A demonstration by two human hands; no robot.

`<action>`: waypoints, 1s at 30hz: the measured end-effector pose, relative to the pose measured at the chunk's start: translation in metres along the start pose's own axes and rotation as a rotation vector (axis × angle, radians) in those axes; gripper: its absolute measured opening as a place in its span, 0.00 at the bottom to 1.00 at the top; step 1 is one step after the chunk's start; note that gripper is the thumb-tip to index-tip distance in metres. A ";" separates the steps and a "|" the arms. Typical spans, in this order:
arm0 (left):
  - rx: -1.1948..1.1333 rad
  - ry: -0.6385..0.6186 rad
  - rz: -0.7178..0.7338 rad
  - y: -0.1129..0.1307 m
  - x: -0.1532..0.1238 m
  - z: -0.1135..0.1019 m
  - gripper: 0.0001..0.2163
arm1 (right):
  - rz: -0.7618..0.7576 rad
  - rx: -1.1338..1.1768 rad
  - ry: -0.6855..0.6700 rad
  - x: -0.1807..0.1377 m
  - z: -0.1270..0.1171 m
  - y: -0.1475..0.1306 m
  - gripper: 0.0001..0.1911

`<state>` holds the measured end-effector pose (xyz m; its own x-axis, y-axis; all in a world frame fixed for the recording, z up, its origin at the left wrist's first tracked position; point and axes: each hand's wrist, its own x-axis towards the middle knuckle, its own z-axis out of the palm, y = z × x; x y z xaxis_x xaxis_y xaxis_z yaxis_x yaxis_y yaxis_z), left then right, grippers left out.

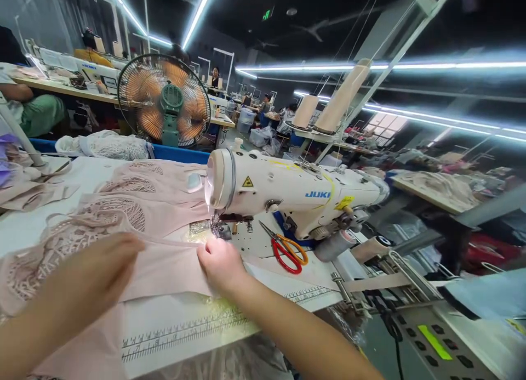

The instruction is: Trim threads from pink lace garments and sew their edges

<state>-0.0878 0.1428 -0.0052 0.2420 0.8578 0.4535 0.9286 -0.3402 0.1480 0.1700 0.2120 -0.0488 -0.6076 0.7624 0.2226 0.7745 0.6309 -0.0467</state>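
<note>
A pale pink lace garment (135,204) lies spread on the white sewing table (184,319), its edge running under the needle of a white Juki sewing machine (287,191). My left hand (88,278) lies on the pink fabric at the left, fingers closed and pinching a fold. My right hand (219,265) presses and pinches the fabric edge just in front of the presser foot (217,229). Red and orange scissors (287,251) rest on the machine bed to the right of my right hand.
An orange fan (164,100) stands behind the table beside a blue bin edge (181,154). Two thread cones (335,103) sit on a stand above the machine. A control panel (435,341) is at the lower right. Other people work at benches in the background.
</note>
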 end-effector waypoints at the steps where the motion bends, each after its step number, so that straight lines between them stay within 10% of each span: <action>1: 0.003 -0.089 0.119 0.026 0.009 0.014 0.17 | -0.020 -0.022 0.002 -0.003 0.000 0.000 0.07; 4: -0.023 -0.219 0.288 0.075 0.031 0.056 0.19 | -0.080 -0.055 0.018 -0.015 -0.003 0.004 0.08; 8: -0.011 -0.255 0.355 0.079 0.040 0.089 0.19 | -0.123 -0.043 0.048 -0.045 -0.005 0.013 0.11; 30: 0.089 -0.245 0.350 0.083 0.081 0.096 0.15 | -0.159 0.366 0.145 -0.088 -0.004 0.028 0.20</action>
<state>0.0356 0.2208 -0.0405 0.5965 0.7662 0.2389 0.7966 -0.6016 -0.0593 0.2462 0.1621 -0.0658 -0.6632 0.6399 0.3882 0.5437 0.7683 -0.3378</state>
